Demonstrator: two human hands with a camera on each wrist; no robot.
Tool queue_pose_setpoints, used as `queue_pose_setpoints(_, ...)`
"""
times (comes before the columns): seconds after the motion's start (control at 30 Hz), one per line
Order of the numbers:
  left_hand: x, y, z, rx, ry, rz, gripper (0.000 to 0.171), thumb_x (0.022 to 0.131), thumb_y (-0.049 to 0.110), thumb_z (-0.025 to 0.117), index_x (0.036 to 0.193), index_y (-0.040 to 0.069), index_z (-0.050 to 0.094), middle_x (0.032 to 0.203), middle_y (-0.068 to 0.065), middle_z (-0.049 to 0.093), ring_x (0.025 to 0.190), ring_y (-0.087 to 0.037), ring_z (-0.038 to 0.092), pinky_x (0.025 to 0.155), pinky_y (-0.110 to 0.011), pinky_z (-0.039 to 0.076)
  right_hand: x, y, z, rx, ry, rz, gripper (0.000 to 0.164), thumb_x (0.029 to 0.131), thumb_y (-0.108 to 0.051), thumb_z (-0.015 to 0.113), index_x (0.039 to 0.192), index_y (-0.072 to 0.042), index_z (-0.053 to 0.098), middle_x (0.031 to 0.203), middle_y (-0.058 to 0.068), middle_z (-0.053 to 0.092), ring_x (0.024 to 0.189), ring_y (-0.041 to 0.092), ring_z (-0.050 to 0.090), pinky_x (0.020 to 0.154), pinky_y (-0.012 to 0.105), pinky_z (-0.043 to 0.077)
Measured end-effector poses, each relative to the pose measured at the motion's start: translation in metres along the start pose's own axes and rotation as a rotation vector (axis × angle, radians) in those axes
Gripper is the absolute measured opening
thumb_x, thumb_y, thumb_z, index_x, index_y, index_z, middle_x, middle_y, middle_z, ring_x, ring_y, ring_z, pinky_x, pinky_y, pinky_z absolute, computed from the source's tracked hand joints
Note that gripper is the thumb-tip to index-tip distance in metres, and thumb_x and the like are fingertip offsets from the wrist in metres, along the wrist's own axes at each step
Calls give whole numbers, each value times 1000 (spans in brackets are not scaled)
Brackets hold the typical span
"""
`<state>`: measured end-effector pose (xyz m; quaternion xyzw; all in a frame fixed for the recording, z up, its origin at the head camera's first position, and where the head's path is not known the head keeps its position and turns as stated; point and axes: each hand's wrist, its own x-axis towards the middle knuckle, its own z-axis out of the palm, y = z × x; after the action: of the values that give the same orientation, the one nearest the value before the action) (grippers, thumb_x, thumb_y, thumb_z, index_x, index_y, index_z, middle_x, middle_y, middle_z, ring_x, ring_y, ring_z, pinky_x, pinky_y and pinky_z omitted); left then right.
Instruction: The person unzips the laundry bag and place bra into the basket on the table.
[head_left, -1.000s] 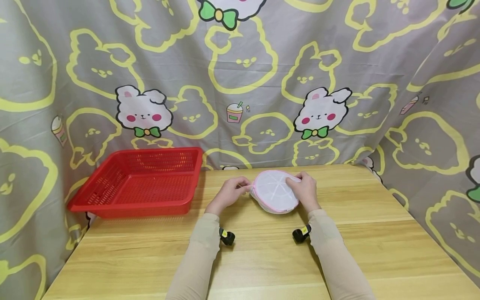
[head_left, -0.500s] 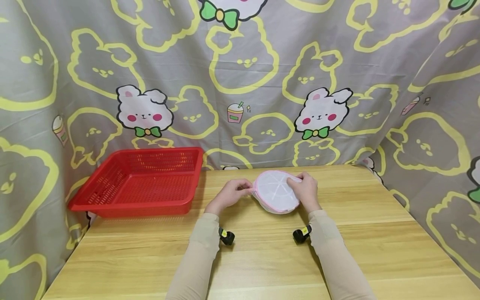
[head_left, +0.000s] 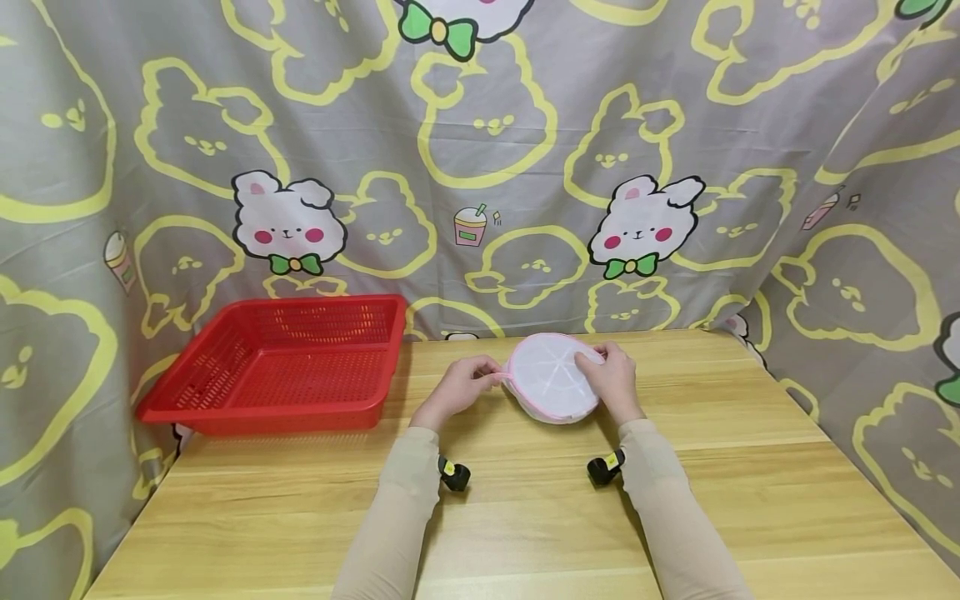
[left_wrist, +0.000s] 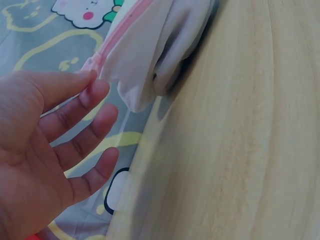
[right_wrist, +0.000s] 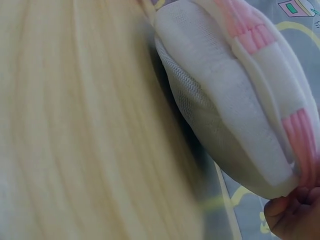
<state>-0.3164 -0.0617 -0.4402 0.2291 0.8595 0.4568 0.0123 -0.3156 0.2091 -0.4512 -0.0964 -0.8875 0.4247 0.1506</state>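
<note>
Mesh pouch (head_left: 551, 379) is round, white, softly creased and pink-edged.

pale glare brightens the table (head_left: 528, 533); both wrist views look dimmer.

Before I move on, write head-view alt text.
The left hand pinches one side of a round, pink-trimmed white pouch, the right hand holds the other; a red basket stands left on the wooden table, a patterned curtain behind.

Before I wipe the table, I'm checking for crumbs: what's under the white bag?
Beside the bag, the table and a dark shadow show. The bag covers whatever is directly beneath it, so I can't tell what's there.
</note>
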Motion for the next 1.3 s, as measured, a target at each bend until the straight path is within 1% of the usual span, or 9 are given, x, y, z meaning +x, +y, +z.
queue_pose_setpoints(0.17, 1, -2, 1, 31, 29, -31, 12, 94, 22, 64, 96, 11, 70, 89, -8, 70, 75, -11, 56, 66, -23, 46, 0, 0, 0, -4, -9, -18, 41, 87, -34, 64, 108, 0, 61, 104, 20, 62, 98, 32, 56, 85, 40, 47)
queue_pose_setpoints(0.4, 2, -5, 1, 53, 74, -46, 10, 95, 17, 63, 97, 9, 70, 90, -9, 72, 76, -12, 61, 67, -23, 49, 1, 0, 1, 7, 6, -31, 37, 86, -32, 63, 106, -1, 63, 95, 14, 58, 91, 28, 53, 79, 33, 42)
queue_pose_setpoints(0.5, 2, -6, 0, 61, 90, -55, 10, 95, 16, 63, 96, 10, 70, 89, -8, 72, 75, -11, 61, 66, -23, 49, 2, 0, 1, 11, 10, -34, 35, 86, -31, 62, 104, -1, 63, 93, 12, 57, 89, 27, 53, 77, 31, 41)
queue_pose_setpoints(0.73, 2, -7, -1, 81, 127, -70, 11, 95, 16, 62, 97, 9, 69, 86, -6, 71, 74, -12, 60, 63, -23, 47, 2, -1, -1, 40, 12, -45, 33, 89, -30, 61, 102, 0, 64, 95, 15, 57, 91, 29, 53, 78, 32, 40)
queue_pose_setpoints(0.83, 2, -7, -1, 98, 150, -83, 10, 95, 16, 62, 97, 10, 70, 86, -5, 71, 74, -12, 61, 63, -23, 46, 3, -1, -1, 34, 9, -59, 33, 90, -29, 60, 103, 1, 64, 97, 16, 57, 93, 30, 53, 79, 34, 40)
queue_pose_setpoints(0.97, 1, -7, -3, 106, 178, -107, 12, 96, 16, 61, 98, 9, 70, 88, -6, 72, 75, -13, 61, 63, -24, 45, 4, 0, 1, 32, -17, -66, 34, 91, -30, 60, 105, 1, 63, 101, 18, 58, 96, 31, 53, 82, 36, 41)
queue_pose_setpoints(1.17, 1, -7, -5, 108, 226, -138, 15, 96, 21, 61, 98, 8, 70, 85, -7, 70, 74, -14, 60, 62, -24, 44, 4, 1, 3, 19, -82, -83, 38, 93, -30, 59, 111, 3, 61, 109, 22, 58, 100, 34, 54, 89, 43, 44)
queue_pose_setpoints(1.3, 1, -8, -7, 110, 256, -152, 16, 96, 22, 62, 98, 8, 70, 84, -7, 69, 71, -14, 58, 62, -24, 42, 4, 1, 6, 3, -141, -103, 40, 95, -33, 59, 113, 2, 61, 107, 21, 60, 98, 31, 56, 84, 37, 45)
